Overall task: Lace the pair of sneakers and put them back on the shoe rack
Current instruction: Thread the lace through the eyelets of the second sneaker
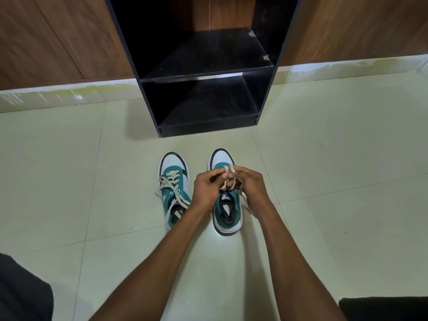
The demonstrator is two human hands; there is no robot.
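Two teal, white and black sneakers stand side by side on the floor, toes toward the rack. The left sneaker [174,181] has its beige lace partly threaded, with loose ends trailing over its sides. Over the middle of the right sneaker [228,210] my left hand [206,188] and my right hand [251,185] meet, both pinching the beige lace [228,179], which is looped around my fingers. One lace end hangs down the shoe's right side. The black shoe rack [208,72] stands just beyond the shoes with two bare shelves.
Pale floor tiles [324,181] spread out on all sides. Wood-panelled walls [58,42] with a white skirting run behind the rack. My dark-clothed knees show at the bottom left [23,293] and bottom right [384,309] corners.
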